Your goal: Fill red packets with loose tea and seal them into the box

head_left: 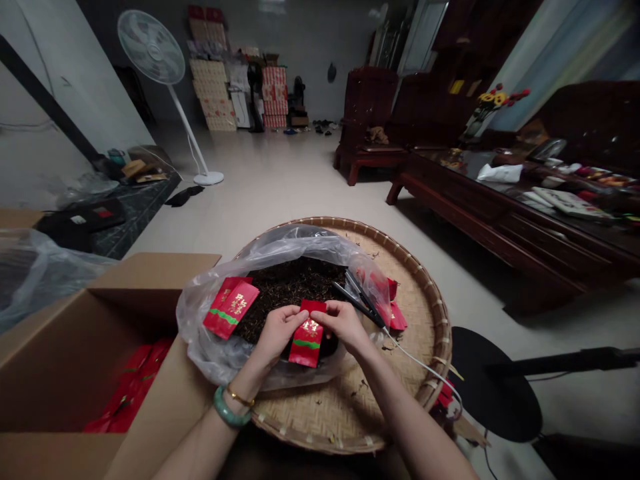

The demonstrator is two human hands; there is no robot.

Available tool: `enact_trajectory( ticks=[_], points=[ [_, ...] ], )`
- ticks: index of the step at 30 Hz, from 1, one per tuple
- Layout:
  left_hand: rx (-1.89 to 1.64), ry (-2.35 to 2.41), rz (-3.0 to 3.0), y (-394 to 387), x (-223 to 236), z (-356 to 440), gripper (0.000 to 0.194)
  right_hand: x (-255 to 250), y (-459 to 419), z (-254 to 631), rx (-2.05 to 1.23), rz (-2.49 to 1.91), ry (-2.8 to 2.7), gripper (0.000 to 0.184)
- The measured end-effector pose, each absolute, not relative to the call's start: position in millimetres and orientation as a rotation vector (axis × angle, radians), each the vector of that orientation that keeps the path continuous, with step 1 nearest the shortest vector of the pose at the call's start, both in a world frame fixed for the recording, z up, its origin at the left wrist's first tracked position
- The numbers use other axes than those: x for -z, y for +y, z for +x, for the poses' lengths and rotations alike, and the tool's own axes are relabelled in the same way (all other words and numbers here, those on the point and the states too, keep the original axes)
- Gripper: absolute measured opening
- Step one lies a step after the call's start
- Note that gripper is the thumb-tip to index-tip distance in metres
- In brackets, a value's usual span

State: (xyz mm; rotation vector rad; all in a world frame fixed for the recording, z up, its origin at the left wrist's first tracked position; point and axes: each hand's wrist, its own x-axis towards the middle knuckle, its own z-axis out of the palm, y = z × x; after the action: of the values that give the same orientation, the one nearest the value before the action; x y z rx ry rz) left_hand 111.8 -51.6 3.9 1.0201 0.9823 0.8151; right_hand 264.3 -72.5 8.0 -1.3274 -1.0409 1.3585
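Note:
Both hands pinch the upper part of a red tea packet (pixel 306 343) with gold characters and a green stripe. My left hand (pixel 281 331) grips its left side, and my right hand (pixel 346 325) its right side. Behind and below them a clear plastic bag (pixel 200 347) lies wide, full of dark loose tea leaves (pixel 290 287). Two more red packets (pixel 231 308) rest on the bag's left part. A black corded sealing iron (pixel 361 298), shaped like a hair straightener, lies at the bag's right side with its jaws apart. Other red packets (pixel 397 316) lie just beyond it.
A round woven bamboo tray (pixel 415 360) carries the bag. At left stands an open cardboard box (pixel 45 373) with several red packets inside. A white cable (pixel 425 367) crosses the tray's right rim near a black round stand base (pixel 490 387). A dark wooden table (pixel 500 220) stands at right.

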Motion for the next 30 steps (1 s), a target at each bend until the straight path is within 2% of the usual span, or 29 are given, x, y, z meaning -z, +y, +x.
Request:
enact_trajectory(
  ticks=[8, 14, 18, 30],
  points=[
    [-0.811, 0.971, 0.996, -51.4, -2.2, 109.3, 0.038, -8.7, -74.0, 264.7, -1.321, -1.364, -1.079, 0.041],
    [-0.698, 0.863, 1.006, -56.6, -5.5, 110.4, 0.051, -10.8, -72.6, 261.8, -1.317, -1.365, -1.024, 0.039],
    [-0.666, 0.883, 1.037, -58.2, -4.7, 110.4, 0.045, -12.0, -72.9, 260.9, -1.318, -1.356, -1.024, 0.038],
    [-0.649, 0.950, 1.188, -55.7, -5.1, 108.7, 0.044, -16.2, -75.6, 265.7, -1.221, -1.366, -1.112, 0.028]
  ],
)
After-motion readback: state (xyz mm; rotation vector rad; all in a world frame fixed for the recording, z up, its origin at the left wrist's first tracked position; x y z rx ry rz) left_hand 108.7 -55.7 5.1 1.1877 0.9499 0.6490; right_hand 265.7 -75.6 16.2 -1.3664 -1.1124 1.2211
